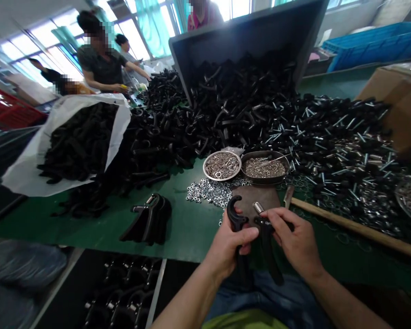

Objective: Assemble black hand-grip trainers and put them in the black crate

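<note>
A hooked black piece [237,220] is gripped in the left hand [228,244] above the near edge of a green table [192,235], with thumb and fingers closed around it and its hook turned upward. Just beside it, a lettered black handle [267,251] is clasped by the right hand [297,242], its long end pointed down toward the lap. A coiled metal spring [258,208] is seen at the top of the handle, by the right fingertips; whether it is touched by them cannot be told, nor whether the 2 black parts meet.

Beyond the hands, a brown mat [260,194] is laid on the tabletop, flanked on the left by loose metal nuts [208,192] and on the right by a wooden-handled hammer [345,221]. Small metal parts are held in a round dish [205,171] and, directly to its right, an oval tin [283,179]. A row of black handles [150,221] is stood to the left. Farther back, a heap of black parts [222,125] is spread before a tipped gray bin [243,32], while more are held in a white bag [23,167]. A dark-shirted person [101,68] is pictured at the far left.
</note>
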A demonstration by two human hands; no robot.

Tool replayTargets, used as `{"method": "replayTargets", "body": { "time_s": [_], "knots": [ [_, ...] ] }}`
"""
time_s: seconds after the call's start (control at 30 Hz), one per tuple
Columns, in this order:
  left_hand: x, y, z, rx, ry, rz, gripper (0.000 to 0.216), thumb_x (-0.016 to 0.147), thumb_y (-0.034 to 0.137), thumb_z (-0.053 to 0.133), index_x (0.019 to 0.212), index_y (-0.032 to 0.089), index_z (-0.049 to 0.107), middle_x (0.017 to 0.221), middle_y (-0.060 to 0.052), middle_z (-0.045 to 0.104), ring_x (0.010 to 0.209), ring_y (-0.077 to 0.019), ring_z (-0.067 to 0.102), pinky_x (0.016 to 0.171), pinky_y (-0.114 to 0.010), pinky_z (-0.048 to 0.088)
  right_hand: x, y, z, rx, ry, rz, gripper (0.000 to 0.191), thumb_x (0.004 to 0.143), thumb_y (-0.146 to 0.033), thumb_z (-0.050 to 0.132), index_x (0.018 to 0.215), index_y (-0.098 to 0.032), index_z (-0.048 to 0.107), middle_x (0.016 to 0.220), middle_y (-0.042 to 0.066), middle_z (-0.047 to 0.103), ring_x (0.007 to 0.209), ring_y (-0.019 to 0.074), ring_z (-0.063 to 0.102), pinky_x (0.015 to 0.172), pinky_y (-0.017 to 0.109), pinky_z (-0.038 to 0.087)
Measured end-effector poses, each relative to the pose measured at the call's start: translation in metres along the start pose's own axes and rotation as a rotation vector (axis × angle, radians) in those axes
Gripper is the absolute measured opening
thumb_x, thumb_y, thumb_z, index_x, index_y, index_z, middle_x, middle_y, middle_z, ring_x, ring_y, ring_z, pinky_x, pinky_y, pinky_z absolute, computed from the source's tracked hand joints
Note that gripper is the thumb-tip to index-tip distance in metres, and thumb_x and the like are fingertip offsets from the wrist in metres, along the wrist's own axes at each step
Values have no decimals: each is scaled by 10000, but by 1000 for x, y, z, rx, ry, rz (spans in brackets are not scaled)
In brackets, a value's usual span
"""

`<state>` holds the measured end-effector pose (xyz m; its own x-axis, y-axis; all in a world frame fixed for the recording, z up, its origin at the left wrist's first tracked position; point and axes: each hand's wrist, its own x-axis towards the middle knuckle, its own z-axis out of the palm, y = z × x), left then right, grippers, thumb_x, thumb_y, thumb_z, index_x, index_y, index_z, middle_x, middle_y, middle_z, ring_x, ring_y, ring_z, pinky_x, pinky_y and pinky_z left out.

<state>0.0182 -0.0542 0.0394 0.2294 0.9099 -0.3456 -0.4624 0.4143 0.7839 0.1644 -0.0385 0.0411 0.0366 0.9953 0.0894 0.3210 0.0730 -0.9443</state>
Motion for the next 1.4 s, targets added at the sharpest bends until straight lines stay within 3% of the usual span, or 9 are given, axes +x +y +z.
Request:
{"method": "replayTargets", "body": {
  "time_s": [0.37, 0.53, 0.63, 0.73, 0.83, 0.93, 1.17, 1.3, 1.4],
  "knots": [
    [-8, -5, 19, 386, 142, 86, 567, 550, 260, 801, 951, 225, 402, 767, 44, 503, 593, -70, 463, 502, -174, 363, -9, 0, -3, -158, 7, -246, 251, 854, -311, 508, 653, -203, 612, 585, -19, 637, 534, 111, 584, 534, 201, 437],
    [-1, -12, 11, 262, 68, -131, 609, 636, 312, 731, 1127, 253, 375, 673, 76, 477, 419, -31, 341, 368, -146, 204, 1, 12, -17, -243, -202, -439, 261, 901, -312, 412, 807, -195, 626, 697, 18, 653, 643, 130, 607, 599, 233, 452],
    [3, -10, 4, 244, 0, -190, 678, 660, 315, 701, 1234, 257, 345, 654, 71, 500, 391, -33, 310, 352, -146, 186, 6, 20, -23, -284, -146, -565, 219, 861, -357, 482, 801, -193, 614, 665, 29, 627, 623, 142, 584, 598, 257, 444],
    [5, -1, -2, 468, 73, 26, 848, 627, 260, 735, 1337, 302, 273, 858, 17, 604, 512, -74, 490, 453, -188, 384, 8, 23, -21, -171, -223, -193, 316, 888, -451, 424, 811, -189, 583, 634, 10, 596, 559, 122, 555, 519, 233, 427],
    [3, 9, -8, 770, 51, 238, 879, 599, 196, 759, 1351, 313, 318, 1061, -16, 616, 859, -175, 609, 766, -285, 485, 10, 22, -13, 53, -589, 176, 437, 893, -542, 347, 902, -166, 569, 682, 10, 579, 578, 116, 552, 431, 195, 407],
    [0, 13, -11, 889, -46, 228, 802, 610, 181, 753, 1314, 317, 392, 1087, -4, 621, 953, -199, 602, 850, -311, 470, 12, 19, -5, 157, -799, 231, 432, 843, -566, 443, 941, -162, 560, 793, 24, 580, 652, 126, 565, 434, 192, 436],
    [-10, -22, -8, 628, -18, 148, 801, 583, 173, 780, 1275, 266, 386, 1158, -22, 605, 1042, -209, 576, 907, -321, 452, 21, 15, 2, -33, -317, 89, 309, 911, -440, 366, 767, -195, 489, 615, -29, 508, 545, 98, 503, 508, 218, 414],
    [-12, -25, -9, 611, 19, 146, 806, 596, 160, 767, 1291, 261, 372, 1180, -25, 591, 1053, -201, 568, 909, -313, 448, 24, 21, -5, -26, -402, 156, 273, 867, -465, 455, 827, -196, 486, 689, -18, 527, 583, 101, 513, 500, 219, 406],
    [-10, -13, -15, 706, 21, 151, 815, 609, 166, 754, 1314, 275, 361, 1163, -19, 597, 1022, -197, 582, 882, -307, 461, 18, 25, -7, 119, -664, 321, 371, 825, -548, 483, 856, -178, 494, 737, -3, 534, 603, 103, 527, 467, 209, 416]
  ]
}}
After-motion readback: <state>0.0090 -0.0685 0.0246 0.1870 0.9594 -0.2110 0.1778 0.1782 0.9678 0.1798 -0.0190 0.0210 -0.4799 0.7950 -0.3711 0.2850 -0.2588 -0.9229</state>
